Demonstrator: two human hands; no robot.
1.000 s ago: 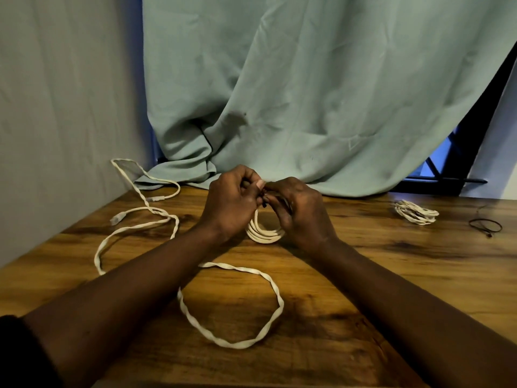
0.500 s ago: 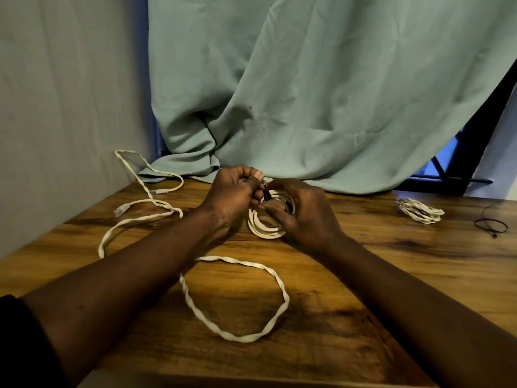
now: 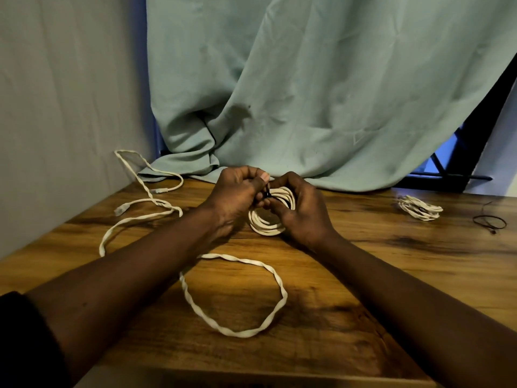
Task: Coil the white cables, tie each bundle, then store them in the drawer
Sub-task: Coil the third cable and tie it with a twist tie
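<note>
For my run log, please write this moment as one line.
step: tying coil | left hand: pinches black tie | right hand: holds white coil | table: loose cable, coiled bundle, spare tie

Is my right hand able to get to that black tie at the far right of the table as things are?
Likely yes, once freed: the right hand and left hand both grip the coil now. Bare table and one low bundle lie between it and the black tie.
</note>
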